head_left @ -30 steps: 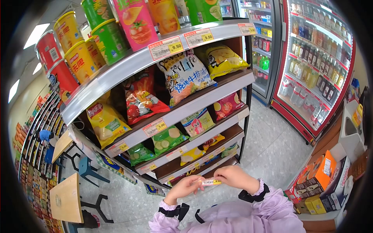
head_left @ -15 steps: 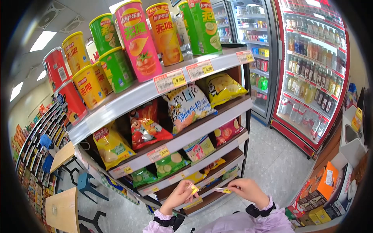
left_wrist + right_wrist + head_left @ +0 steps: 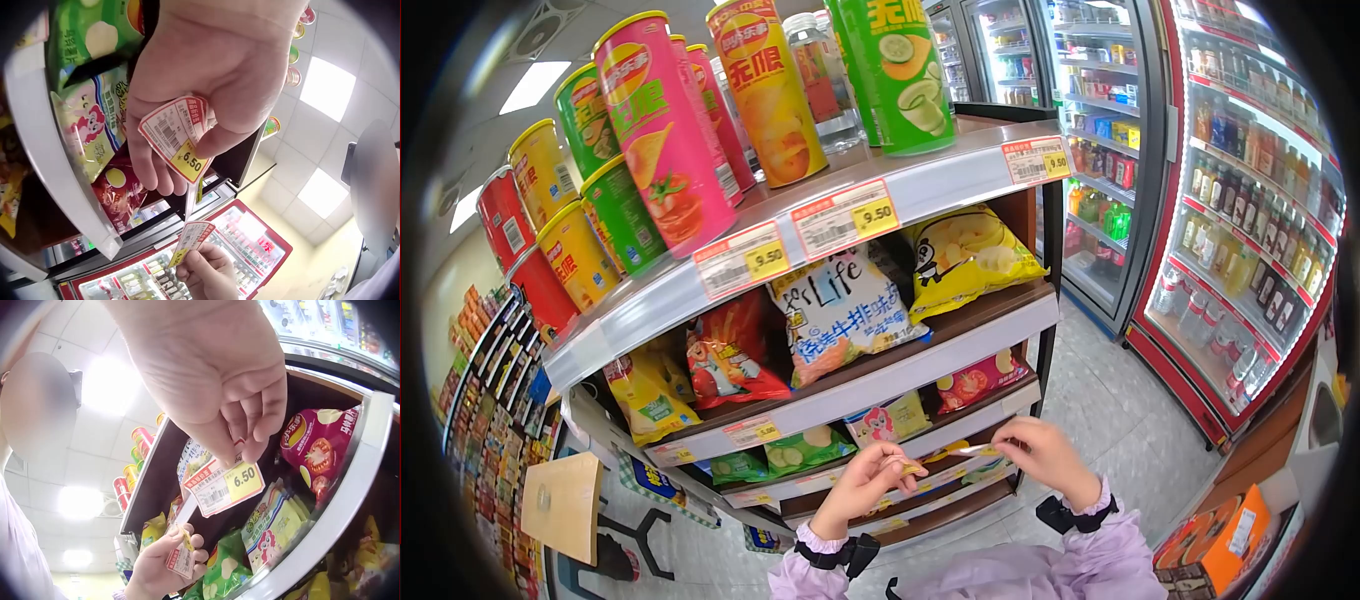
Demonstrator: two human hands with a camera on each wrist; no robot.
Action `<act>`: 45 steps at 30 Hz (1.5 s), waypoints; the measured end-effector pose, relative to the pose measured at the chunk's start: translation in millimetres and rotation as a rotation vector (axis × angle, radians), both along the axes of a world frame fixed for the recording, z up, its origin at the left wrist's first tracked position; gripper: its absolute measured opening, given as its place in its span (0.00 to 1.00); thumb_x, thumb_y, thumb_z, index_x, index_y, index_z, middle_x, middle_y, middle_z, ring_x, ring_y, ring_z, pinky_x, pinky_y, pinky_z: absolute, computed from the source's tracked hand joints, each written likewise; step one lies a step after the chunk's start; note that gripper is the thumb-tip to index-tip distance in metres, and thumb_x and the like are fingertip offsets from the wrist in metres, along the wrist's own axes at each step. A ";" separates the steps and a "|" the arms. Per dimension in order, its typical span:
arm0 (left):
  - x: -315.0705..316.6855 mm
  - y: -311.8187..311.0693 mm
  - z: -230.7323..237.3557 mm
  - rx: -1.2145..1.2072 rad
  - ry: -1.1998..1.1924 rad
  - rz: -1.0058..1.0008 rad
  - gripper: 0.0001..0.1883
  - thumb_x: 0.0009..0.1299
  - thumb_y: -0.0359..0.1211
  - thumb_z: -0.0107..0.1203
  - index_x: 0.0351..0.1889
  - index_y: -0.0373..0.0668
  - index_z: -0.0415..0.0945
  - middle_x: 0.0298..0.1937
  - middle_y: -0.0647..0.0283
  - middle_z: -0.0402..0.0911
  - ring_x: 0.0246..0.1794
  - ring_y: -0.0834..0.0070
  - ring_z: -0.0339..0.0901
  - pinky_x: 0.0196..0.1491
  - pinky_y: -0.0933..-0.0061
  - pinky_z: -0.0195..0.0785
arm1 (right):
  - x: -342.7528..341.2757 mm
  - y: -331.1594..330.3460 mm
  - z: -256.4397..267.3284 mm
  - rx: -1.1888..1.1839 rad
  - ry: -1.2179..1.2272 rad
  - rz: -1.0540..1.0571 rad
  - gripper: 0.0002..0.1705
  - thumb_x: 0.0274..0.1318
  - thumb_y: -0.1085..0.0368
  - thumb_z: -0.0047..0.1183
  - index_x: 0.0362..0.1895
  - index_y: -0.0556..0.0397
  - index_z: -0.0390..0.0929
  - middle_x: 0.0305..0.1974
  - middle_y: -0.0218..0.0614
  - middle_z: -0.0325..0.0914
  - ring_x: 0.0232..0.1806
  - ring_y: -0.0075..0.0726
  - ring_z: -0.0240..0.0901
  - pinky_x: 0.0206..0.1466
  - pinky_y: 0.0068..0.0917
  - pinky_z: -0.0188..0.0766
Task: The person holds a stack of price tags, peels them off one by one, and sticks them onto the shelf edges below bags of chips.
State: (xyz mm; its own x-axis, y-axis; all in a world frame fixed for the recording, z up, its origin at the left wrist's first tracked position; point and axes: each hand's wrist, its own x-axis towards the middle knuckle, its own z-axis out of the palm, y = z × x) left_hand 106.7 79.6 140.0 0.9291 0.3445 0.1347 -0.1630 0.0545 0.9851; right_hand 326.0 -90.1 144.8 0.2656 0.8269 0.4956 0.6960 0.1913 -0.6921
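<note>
In the left wrist view my left hand (image 3: 212, 81) holds price labels (image 3: 175, 134), the front one reading 6.50, between thumb and curled fingers. My right hand (image 3: 219, 381) pinches another 6.50 label (image 3: 225, 487) by its edge in the right wrist view. A pale strip runs from that label toward the left hand. In the head view the left hand (image 3: 870, 485) and right hand (image 3: 1050, 460) are apart, in front of the lower shelves, with chip bags (image 3: 887, 418) behind them.
A shelf unit (image 3: 880, 385) fills the middle, with chip cans (image 3: 665, 150) on top and price labels (image 3: 845, 218) along its edge. Drink fridges (image 3: 1250, 200) stand at the right, an orange box (image 3: 1225, 540) lower right, and a wooden table (image 3: 565, 505) at the left.
The hands were close together at one label; they have moved apart, each with labels. The head view has shifted nearer the shelf, and the cans look larger.
</note>
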 end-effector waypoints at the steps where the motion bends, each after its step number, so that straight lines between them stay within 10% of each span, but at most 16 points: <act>1: 7.9 -1.2 5.0 -0.004 0.002 0.011 0.08 0.73 0.29 0.40 0.48 0.38 0.61 0.42 0.53 0.77 0.34 0.78 0.74 0.39 0.76 0.70 | 11.6 4.1 5.2 0.021 -0.035 0.012 0.04 0.48 0.70 0.54 0.31 0.53 0.76 0.28 0.38 0.75 0.30 0.44 0.73 0.32 0.31 0.69; 7: 50.8 -13.4 53.3 0.231 -0.013 0.094 0.19 0.72 0.25 0.37 0.61 0.42 0.58 0.35 0.61 0.77 0.23 0.85 0.66 0.27 0.85 0.62 | 71.9 23.6 59.7 0.145 -0.196 0.018 0.04 0.48 0.72 0.53 0.32 0.55 0.75 0.28 0.39 0.74 0.31 0.44 0.72 0.34 0.31 0.68; 12: 76.6 -10.0 90.4 0.606 -0.029 0.200 0.16 0.59 0.16 0.42 0.40 0.37 0.78 0.37 0.58 0.76 0.25 0.77 0.69 0.34 0.80 0.64 | 108.3 37.9 91.4 0.208 -0.263 0.062 0.04 0.48 0.73 0.53 0.32 0.56 0.75 0.29 0.39 0.74 0.30 0.42 0.72 0.32 0.30 0.67; 26: 154.5 -19.4 118.5 1.227 0.009 0.669 0.08 0.59 0.31 0.58 0.35 0.40 0.76 0.31 0.58 0.75 0.25 0.62 0.73 0.28 0.68 0.67 | 136.6 67.5 117.8 0.157 -0.475 0.175 0.05 0.46 0.71 0.52 0.31 0.56 0.76 0.30 0.40 0.75 0.33 0.45 0.72 0.34 0.34 0.69; 45: 165.1 -29.9 115.6 1.454 0.216 0.757 0.04 0.57 0.30 0.58 0.29 0.41 0.77 0.30 0.58 0.72 0.26 0.61 0.74 0.28 0.66 0.68 | 133.7 66.9 111.5 0.127 -0.577 0.135 0.05 0.45 0.70 0.51 0.29 0.52 0.77 0.30 0.35 0.73 0.31 0.43 0.73 0.32 0.33 0.70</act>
